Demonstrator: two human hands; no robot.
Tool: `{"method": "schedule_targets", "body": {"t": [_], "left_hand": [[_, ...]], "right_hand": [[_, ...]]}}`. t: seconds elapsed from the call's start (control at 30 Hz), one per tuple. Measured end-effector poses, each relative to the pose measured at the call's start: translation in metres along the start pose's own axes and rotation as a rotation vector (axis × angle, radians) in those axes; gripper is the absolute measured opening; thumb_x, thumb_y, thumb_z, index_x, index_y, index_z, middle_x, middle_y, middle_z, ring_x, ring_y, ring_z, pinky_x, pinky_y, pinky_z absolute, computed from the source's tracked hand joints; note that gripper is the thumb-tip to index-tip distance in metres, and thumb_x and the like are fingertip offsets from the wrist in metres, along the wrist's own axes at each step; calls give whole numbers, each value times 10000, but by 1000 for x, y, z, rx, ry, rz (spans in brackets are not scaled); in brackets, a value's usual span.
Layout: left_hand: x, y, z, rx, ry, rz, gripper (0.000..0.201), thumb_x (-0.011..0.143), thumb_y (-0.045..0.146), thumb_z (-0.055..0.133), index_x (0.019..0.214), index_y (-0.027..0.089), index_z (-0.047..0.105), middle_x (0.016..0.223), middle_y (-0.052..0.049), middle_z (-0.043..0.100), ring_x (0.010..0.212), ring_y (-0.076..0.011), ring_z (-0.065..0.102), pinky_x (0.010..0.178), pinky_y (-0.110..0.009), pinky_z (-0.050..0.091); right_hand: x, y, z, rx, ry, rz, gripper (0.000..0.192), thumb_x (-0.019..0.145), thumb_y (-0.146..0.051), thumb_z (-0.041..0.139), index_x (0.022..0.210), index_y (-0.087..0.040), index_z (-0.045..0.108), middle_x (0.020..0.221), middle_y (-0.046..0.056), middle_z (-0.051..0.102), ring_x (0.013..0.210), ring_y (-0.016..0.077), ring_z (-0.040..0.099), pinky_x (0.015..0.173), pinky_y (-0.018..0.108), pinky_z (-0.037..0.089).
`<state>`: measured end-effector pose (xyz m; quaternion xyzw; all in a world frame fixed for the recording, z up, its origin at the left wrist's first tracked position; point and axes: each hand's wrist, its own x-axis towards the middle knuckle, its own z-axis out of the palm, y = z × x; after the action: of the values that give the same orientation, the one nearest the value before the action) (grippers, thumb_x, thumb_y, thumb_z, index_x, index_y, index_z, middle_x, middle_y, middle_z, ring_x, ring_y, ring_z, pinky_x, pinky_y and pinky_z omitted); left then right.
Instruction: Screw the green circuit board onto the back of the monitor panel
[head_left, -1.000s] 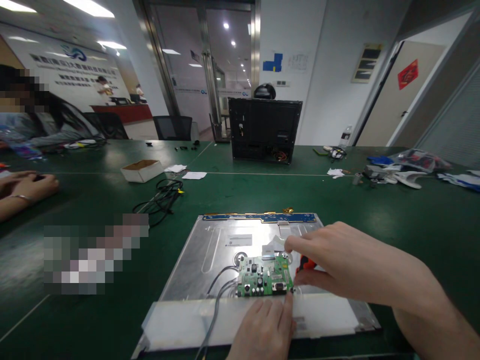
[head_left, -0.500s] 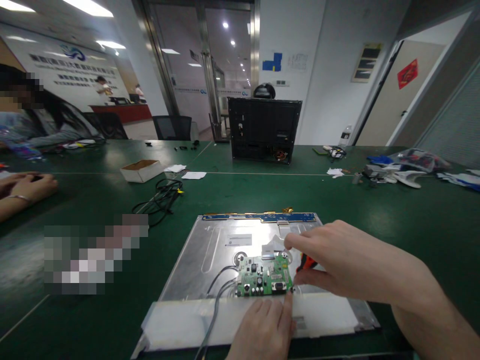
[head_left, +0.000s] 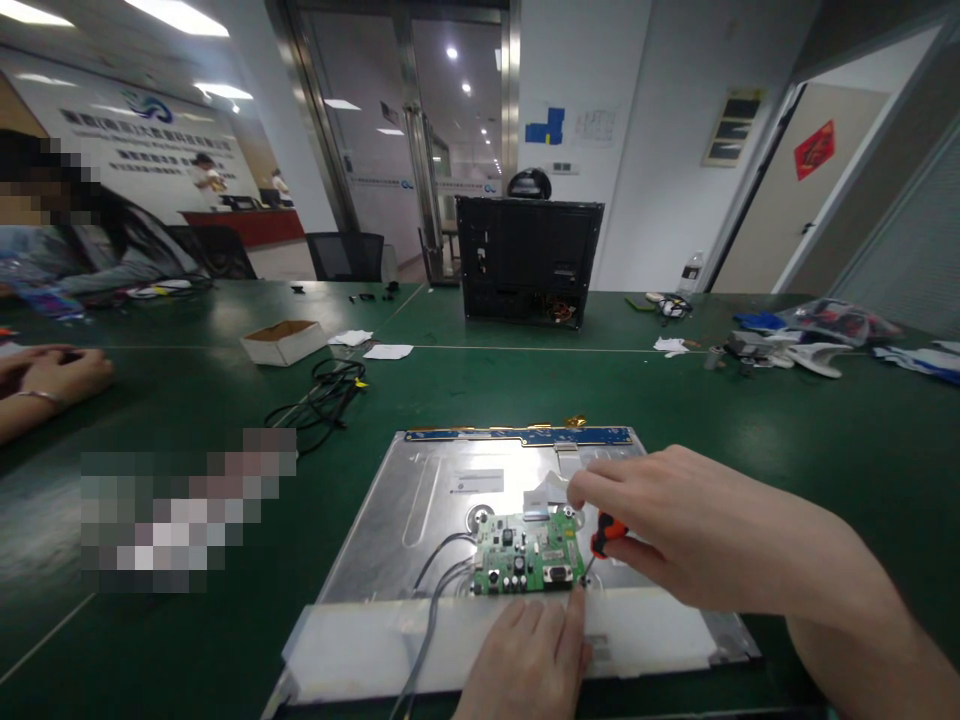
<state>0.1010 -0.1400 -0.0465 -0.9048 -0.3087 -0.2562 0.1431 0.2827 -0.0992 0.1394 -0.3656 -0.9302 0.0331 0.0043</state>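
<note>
A green circuit board lies on the metal back of a display panel. My right hand grips a screwdriver with an orange and black handle; its tilted shaft reaches down to the board's lower right corner. Flat on the white strip along the panel's near edge rests my left hand, open, its index fingertip at that same corner. Grey cables run from the board's left side toward me. A ribbon cable sits at the board's top edge.
Behind the panel stands a black monitor housing. To the left are a cardboard box, coiled black cables and another person's hands. Plastic bags and parts lie at the right.
My right hand has shifted slightly, and more of the screwdriver's handle and shaft now shows. The left hand and the circuit board stay in place.
</note>
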Motion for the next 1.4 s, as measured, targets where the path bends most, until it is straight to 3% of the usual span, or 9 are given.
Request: {"method": "schedule_targets", "body": {"t": [0.2, 0.33, 0.67, 0.97, 1.23, 1.4], "left_hand": [[1, 0, 1, 17, 17, 5, 344, 1006, 120, 200, 1148, 33, 500, 690, -43, 617, 552, -192, 604, 493, -322, 469], [1, 0, 0, 14, 19, 13, 340, 1000, 113, 211, 1155, 20, 498, 690, -45, 613, 552, -193, 599, 484, -322, 469], [1, -1, 0, 14, 8, 13, 340, 1000, 119, 222, 1170, 15, 499, 690, -52, 614, 550, -191, 593, 488, -318, 467], [0, -1, -1, -11, 4, 4, 349, 1005, 126, 199, 1153, 25, 499, 710, -54, 625, 562, -202, 610, 492, -332, 488], [0, 0, 0, -5, -9, -12, 310, 997, 134, 254, 1160, 45, 501, 710, -49, 624, 584, -192, 604, 527, -317, 487], [0, 0, 0, 4, 5, -12, 332, 1009, 144, 227, 1165, 51, 504, 702, -43, 624, 578, -180, 607, 530, -301, 475]], "right_hand": [[3, 1, 2, -7, 3, 71, 138, 863, -317, 624, 961, -253, 549, 847, -14, 676, 730, 201, 640, 562, 282, 349], [7, 3, 4, -48, 16, 108, 129, 914, -377, 557, 914, -253, 591, 798, -6, 682, 685, 203, 644, 535, 285, 330], [0, 0, 2, -14, 19, 13, 111, 877, -174, 527, 971, -231, 543, 896, 12, 658, 757, 179, 617, 581, 281, 370], [4, 1, 5, -21, 29, 33, 108, 879, -275, 596, 959, -240, 533, 885, -5, 670, 724, 194, 627, 558, 282, 353], [1, 1, -1, 26, -10, -52, 174, 834, -80, 557, 922, -226, 518, 867, -22, 640, 726, 152, 579, 570, 286, 329], [3, 0, -4, 58, -31, -68, 185, 814, -82, 587, 918, -220, 523, 888, -17, 635, 753, 149, 575, 602, 283, 337]]}}
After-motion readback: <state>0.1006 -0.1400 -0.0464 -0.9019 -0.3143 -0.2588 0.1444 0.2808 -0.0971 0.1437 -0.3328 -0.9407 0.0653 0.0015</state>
